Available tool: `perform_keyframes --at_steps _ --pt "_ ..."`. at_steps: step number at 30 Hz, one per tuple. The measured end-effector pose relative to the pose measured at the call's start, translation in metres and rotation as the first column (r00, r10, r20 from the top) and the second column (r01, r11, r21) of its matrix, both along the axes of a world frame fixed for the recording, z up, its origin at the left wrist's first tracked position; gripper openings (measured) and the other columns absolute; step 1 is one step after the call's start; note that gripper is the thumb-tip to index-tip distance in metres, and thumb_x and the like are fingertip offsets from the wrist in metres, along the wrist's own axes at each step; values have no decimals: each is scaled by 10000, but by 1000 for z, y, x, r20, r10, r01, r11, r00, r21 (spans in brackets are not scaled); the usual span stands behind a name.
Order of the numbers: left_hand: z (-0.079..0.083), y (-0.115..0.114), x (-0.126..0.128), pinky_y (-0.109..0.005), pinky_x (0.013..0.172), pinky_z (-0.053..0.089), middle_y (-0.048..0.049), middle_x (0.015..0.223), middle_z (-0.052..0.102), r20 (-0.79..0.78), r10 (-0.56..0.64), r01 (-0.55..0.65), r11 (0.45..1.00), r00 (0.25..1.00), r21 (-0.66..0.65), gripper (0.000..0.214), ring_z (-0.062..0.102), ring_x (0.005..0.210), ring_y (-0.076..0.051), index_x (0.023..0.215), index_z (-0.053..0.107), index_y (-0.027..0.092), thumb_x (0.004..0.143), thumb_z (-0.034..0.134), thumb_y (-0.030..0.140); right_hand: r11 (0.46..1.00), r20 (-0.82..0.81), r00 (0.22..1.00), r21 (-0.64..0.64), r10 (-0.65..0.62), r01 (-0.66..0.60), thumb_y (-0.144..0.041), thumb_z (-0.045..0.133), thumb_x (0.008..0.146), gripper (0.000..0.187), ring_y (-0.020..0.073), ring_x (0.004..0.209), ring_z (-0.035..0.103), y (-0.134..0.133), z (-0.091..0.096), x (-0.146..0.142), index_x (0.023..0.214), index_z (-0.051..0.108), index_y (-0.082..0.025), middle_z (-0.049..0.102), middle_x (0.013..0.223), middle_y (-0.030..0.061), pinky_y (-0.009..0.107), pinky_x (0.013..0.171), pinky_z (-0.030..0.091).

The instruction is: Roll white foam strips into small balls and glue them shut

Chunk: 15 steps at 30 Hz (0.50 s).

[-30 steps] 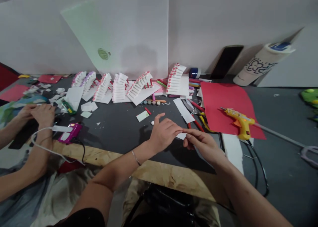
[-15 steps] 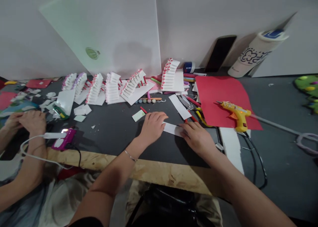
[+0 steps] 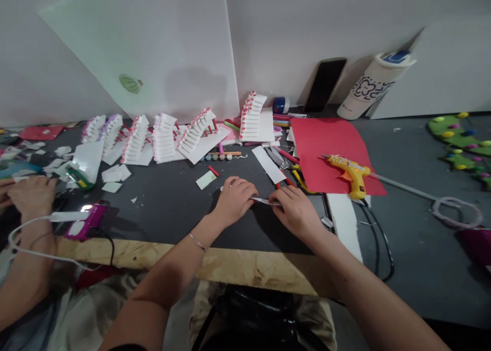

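Head view: left hand (image 3: 235,202) and right hand (image 3: 297,211) pinch a white strip (image 3: 264,201), its ends finger-hidden.

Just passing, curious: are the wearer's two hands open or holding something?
Left hand: closed on one end of a white paper strip.
Right hand: closed on the strip's other end.

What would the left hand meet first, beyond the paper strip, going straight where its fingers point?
Probably the right hand, at the other end of the white paper strip; depth is hard to judge here.
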State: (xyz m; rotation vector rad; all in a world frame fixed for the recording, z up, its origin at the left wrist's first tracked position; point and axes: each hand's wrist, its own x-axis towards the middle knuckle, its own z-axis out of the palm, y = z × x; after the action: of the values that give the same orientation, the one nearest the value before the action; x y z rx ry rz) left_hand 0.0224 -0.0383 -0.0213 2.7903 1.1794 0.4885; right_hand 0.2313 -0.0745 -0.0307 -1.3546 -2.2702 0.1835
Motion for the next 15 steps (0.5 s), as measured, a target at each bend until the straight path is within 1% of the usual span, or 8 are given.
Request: perform_keyframes --at_steps 2,4,6,7,10,12,15 --pt "1 1 0 -409 960 313 -17 946 686 2 16 -16 999 1000 46 96 572 945 -194 917 634 225 911 547 187 1000 -7 1000 24 -8 8 -115 515 888 125 217 823 542 0 3 0 890 611 -194 669 840 52 327 744 367" --pt "3 1 -1 -398 924 318 -19 910 682 -25 35 -31 990 999 135 122 564 889 -191 900 634 219 926 521 181 999 10 1000 51 -11 10 -131 520 901 117 216 819 535 0 5 0 913 621 -189 672 850 53 324 748 365" --pt "6 -1 -1 -387 878 329 -30 888 671 -89 36 -16 977 995 211 145 547 852 -196 884 631 207 932 499 168 998 46 999 64 6 -9 -134 541 896 106 215 814 528 0 6 0 881 628 -191 666 832 50 319 751 364" --pt "8 -4 -2 -380 851 335 -36 870 662 -131 29 1 974 991 227 151 539 837 -200 872 628 200 933 495 164 998 64 998 61 23 -27 -132 549 892 107 213 809 526 0 7 0 855 630 -192 660 818 50 314 748 364" --pt "10 -15 -8 -360 781 341 -42 833 637 -208 8 33 980 978 197 150 527 813 -203 844 622 188 932 503 163 993 122 986 25 113 -117 -124 540 898 134 200 798 522 -2 6 2 838 637 -194 647 807 50 300 724 365" --pt "9 -25 -15 -347 761 338 -40 845 637 -198 -3 31 989 980 143 157 530 815 -194 851 628 187 941 501 174 983 173 969 4 178 -181 -106 515 904 164 195 795 523 -4 5 3 850 643 -193 642 807 50 297 712 363" --pt "3 -42 -27 -333 752 334 -33 879 654 -149 -5 13 999 989 50 170 541 827 -177 884 643 187 957 489 192 973 268 938 4 221 -231 -83 499 896 188 197 776 525 -9 5 5 843 644 -190 635 794 53 304 703 356"
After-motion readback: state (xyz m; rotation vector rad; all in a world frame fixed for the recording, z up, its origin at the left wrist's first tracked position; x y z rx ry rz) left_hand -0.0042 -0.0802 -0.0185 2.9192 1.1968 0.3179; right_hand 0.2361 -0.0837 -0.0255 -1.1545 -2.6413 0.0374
